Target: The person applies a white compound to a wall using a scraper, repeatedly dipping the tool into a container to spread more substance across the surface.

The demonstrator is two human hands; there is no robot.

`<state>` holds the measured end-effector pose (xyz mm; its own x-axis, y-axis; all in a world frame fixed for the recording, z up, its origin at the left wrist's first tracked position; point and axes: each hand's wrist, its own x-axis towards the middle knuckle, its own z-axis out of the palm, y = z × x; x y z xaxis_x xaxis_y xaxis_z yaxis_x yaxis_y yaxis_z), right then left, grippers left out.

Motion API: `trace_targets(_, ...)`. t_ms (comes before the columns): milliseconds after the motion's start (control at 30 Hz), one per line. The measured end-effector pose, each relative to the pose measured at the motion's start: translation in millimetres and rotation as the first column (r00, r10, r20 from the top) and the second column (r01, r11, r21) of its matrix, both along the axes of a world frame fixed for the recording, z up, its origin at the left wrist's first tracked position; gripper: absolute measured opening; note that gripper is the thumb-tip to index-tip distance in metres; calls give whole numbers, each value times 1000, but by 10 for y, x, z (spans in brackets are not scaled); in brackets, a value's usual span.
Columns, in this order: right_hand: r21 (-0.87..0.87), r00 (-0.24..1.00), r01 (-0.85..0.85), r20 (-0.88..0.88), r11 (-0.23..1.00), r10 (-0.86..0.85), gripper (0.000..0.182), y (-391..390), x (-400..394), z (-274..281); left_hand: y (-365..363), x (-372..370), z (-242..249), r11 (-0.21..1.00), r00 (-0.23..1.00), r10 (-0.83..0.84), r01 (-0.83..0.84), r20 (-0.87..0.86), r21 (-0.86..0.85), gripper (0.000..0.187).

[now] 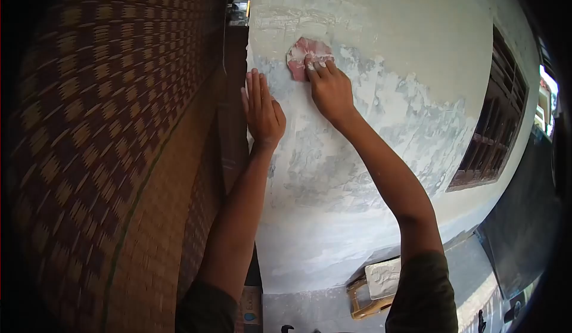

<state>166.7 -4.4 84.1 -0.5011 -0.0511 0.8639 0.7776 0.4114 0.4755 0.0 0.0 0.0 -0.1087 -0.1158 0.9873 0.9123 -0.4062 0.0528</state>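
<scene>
A pale wall [357,172] with rough white and grey patches stands before me. High on it, my right hand [330,88] grips a reddish, white-smeared flat piece [302,50] by its lower right side and holds it against the surface. White material coats some of the fingertips. To the left, my left hand [262,111] lies flat on the wall near its left edge, fingers pointing up, holding nothing.
A woven brown and tan panel [107,124] runs along the left. A barred window [494,118] is set in the wall at right. Below, a tray of white material [383,278] rests on a yellowish frame [360,306] above the grey floor [310,312].
</scene>
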Motion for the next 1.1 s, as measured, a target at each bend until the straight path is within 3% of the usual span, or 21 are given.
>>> trace_targets(133, 8, 983, -157, 92, 988, 156, 53, -154, 79, -624, -26, 11, -16, 1000, 1000, 6, -6, 19, 6, 56)
trace_targets(233, 83, 971, -234, 74, 969, 228, 54, -263, 48, -433, -12, 13, -2, 1000, 1000, -1, 1, 17, 10, 57)
trace_targets(333, 220, 976, -204, -32, 954, 216, 48, -205, -61, 172, -9, 3, -17, 1000, 1000, -4, 4, 9, 12, 57)
trace_targets(433, 195, 997, -54, -51, 979, 65, 47, -91, -142, 486, -7, -9, -15, 1000, 1000, 7, -7, 1, 8, 56)
trace_targets(633, 59, 992, -96, 93, 994, 91, 51, -72, -94, -297, -3, -10, -15, 1000, 1000, 8, -8, 7, 4, 55)
trace_targets(700, 89, 986, -123, 128, 988, 112, 36, -230, -82, -477, -13, -5, -16, 1000, 1000, 12, -12, 12, -1, 55)
trace_targets(733, 75, 975, -200, 114, 977, 191, 51, -259, -81, -433, -14, 2, -8, 1000, 1000, 14, -13, 15, -6, 55)
trace_targets(933, 244, 993, -110, -23, 963, 119, 48, -178, -243, 448, -10, -3, -15, 1000, 1000, 25, -25, 6, -9, 55)
trace_targets(1033, 170, 999, -24, 49, 985, 15, 48, -77, -280, 369, -11, -9, -15, 1000, 1000, 17, -17, 4, -10, 55)
trace_targets(1100, 98, 995, -54, 90, 994, 45, 48, -48, -249, 50, -12, -15, -19, 1000, 1000, 9, -9, 6, -8, 56)
